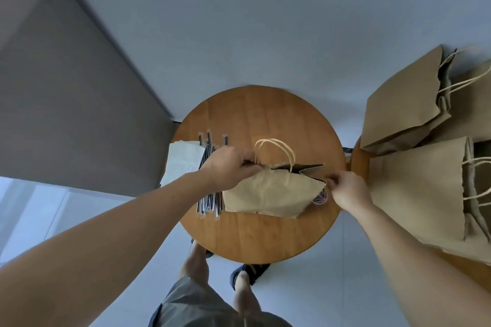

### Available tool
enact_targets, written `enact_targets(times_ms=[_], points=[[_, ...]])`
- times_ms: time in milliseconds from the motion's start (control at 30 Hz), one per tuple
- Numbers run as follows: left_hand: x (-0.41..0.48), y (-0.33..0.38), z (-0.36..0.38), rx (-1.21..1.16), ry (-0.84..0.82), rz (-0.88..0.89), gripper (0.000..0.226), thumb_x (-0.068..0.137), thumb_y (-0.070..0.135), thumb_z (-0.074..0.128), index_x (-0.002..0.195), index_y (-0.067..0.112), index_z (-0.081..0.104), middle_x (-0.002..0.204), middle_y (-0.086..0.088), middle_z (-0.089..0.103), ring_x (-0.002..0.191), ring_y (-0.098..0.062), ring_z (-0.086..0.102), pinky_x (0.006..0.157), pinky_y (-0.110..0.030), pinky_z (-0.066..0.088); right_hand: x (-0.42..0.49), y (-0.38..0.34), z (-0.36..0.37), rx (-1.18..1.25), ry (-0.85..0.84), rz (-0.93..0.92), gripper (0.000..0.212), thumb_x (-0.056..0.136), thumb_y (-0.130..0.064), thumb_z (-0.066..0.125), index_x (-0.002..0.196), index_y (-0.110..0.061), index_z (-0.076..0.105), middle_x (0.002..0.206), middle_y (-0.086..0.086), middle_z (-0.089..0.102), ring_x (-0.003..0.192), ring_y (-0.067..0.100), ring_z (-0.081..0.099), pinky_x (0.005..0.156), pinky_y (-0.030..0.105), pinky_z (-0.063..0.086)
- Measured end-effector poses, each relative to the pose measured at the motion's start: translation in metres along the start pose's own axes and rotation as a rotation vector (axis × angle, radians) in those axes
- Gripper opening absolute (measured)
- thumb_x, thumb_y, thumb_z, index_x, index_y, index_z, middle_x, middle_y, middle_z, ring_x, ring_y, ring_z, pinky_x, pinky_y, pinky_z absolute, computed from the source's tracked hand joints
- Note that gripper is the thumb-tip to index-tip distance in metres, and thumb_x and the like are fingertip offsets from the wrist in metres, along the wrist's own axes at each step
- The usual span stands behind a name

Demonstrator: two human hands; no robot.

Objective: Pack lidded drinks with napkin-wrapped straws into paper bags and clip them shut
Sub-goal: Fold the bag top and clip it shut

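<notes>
A brown paper bag (273, 192) with twisted paper handles stands on the round wooden table (265, 236). My left hand (228, 167) pinches the bag's top edge at its left corner. My right hand (348, 188) pinches the top edge at the right corner. Between my hands the bag's mouth is partly folded and shows a dark gap. What is inside the bag is hidden. Beside the bag's lower right corner, under my right hand, a small round item (320, 198) peeks out.
Several wrapped black straws (210, 146) and a stack of white napkins (183, 160) lie at the table's left edge. Several brown paper bags (414, 188) lie on a second wooden surface to the right. My legs and sandals show below the table.
</notes>
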State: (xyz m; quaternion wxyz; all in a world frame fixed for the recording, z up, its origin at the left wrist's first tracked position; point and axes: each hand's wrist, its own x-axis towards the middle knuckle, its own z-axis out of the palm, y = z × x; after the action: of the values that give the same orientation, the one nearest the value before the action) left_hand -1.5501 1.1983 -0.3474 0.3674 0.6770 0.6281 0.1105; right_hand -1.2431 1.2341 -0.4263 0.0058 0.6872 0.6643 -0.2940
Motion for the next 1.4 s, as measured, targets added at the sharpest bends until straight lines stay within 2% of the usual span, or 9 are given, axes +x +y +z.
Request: enact_targets(times_ms=[67, 133, 300, 467, 600, 733, 867, 1067, 1400], points=[[0.004, -0.002, 0.002, 0.004, 0.003, 0.000, 0.016, 0.092, 0.039, 0.064, 0.095, 0.024, 0.072, 0.075, 0.009, 0.068, 0.066, -0.004, 0.059, 0.056, -0.020, 0.041, 0.004, 0.013, 0.020, -0.092, -0.108, 0.054, 0.024, 0.095, -0.026, 0.054, 0.079, -0.015, 0.067, 0.071, 0.000, 0.061, 0.066, 0.021, 0.058, 0.050, 0.027, 0.037], [0.008, -0.004, 0.005, 0.015, 0.005, -0.007, 0.020, 0.093, 0.038, 0.064, 0.094, 0.020, 0.070, 0.075, 0.004, 0.067, 0.066, -0.009, 0.059, 0.056, -0.024, 0.041, 0.008, 0.022, 0.035, -0.160, -0.126, 0.097, 0.025, 0.093, -0.026, 0.056, 0.069, -0.017, 0.057, 0.067, -0.002, 0.054, 0.061, 0.017, 0.054, 0.047, 0.026, 0.029], [0.009, -0.009, 0.013, -0.001, 0.014, -0.077, 0.019, 0.091, 0.034, 0.065, 0.083, 0.017, 0.067, 0.071, 0.002, 0.068, 0.068, -0.016, 0.063, 0.064, -0.037, 0.050, 0.013, 0.026, 0.049, -0.327, -0.165, 0.068, 0.024, 0.096, -0.033, 0.050, 0.078, -0.019, 0.057, 0.078, -0.001, 0.060, 0.075, 0.022, 0.062, 0.058, 0.027, 0.040], [0.004, -0.011, 0.019, -0.032, 0.042, -0.105, 0.016, 0.090, 0.034, 0.067, 0.084, 0.019, 0.071, 0.074, 0.009, 0.071, 0.070, -0.007, 0.063, 0.067, -0.036, 0.051, 0.014, 0.020, 0.051, -0.391, -0.146, 0.049, 0.021, 0.098, -0.026, 0.046, 0.085, -0.019, 0.062, 0.086, 0.000, 0.066, 0.079, 0.019, 0.064, 0.062, 0.027, 0.047], [0.005, -0.009, 0.020, -0.031, 0.045, -0.131, 0.018, 0.091, 0.037, 0.066, 0.090, 0.021, 0.072, 0.078, 0.008, 0.072, 0.072, -0.008, 0.064, 0.070, -0.038, 0.053, 0.011, 0.022, 0.052, -0.276, -0.128, 0.067, 0.020, 0.098, -0.024, 0.050, 0.087, -0.013, 0.062, 0.091, 0.005, 0.066, 0.086, 0.023, 0.065, 0.071, 0.030, 0.050], [0.004, -0.008, 0.020, -0.037, 0.055, -0.143, 0.017, 0.090, 0.037, 0.066, 0.089, 0.021, 0.072, 0.077, 0.007, 0.071, 0.072, -0.010, 0.063, 0.071, -0.041, 0.053, 0.015, 0.027, 0.052, -0.274, -0.144, 0.074, 0.028, 0.098, -0.032, 0.049, 0.091, -0.013, 0.068, 0.088, 0.005, 0.068, 0.081, 0.023, 0.065, 0.065, 0.030, 0.051], [0.000, -0.007, 0.021, -0.065, 0.065, -0.147, 0.014, 0.090, 0.036, 0.067, 0.086, 0.023, 0.071, 0.073, 0.006, 0.069, 0.071, -0.011, 0.062, 0.069, -0.042, 0.053, 0.018, 0.032, 0.055, -0.104, -0.109, 0.101, 0.023, 0.094, -0.028, 0.058, 0.092, -0.007, 0.067, 0.086, 0.012, 0.070, 0.080, 0.029, 0.064, 0.067, 0.035, 0.053], [-0.003, -0.003, 0.020, -0.073, 0.032, -0.164, 0.014, 0.091, 0.036, 0.066, 0.089, 0.023, 0.072, 0.077, 0.007, 0.071, 0.075, -0.013, 0.065, 0.072, -0.043, 0.054, 0.007, 0.039, 0.058, 0.087, -0.053, 0.062, 0.024, 0.092, -0.020, 0.066, 0.112, -0.006, 0.065, 0.096, 0.015, 0.072, 0.087, 0.034, 0.066, 0.074, 0.041, 0.054], [-0.003, -0.006, 0.020, -0.072, 0.009, -0.161, 0.014, 0.091, 0.037, 0.065, 0.091, 0.025, 0.071, 0.079, 0.006, 0.071, 0.078, -0.017, 0.067, 0.074, -0.045, 0.055, 0.015, 0.047, 0.069, 0.112, 0.003, 0.139, 0.017, 0.092, -0.028, 0.065, 0.096, -0.013, 0.072, 0.088, 0.009, 0.072, 0.084, 0.031, 0.065, 0.071, 0.040, 0.054]])
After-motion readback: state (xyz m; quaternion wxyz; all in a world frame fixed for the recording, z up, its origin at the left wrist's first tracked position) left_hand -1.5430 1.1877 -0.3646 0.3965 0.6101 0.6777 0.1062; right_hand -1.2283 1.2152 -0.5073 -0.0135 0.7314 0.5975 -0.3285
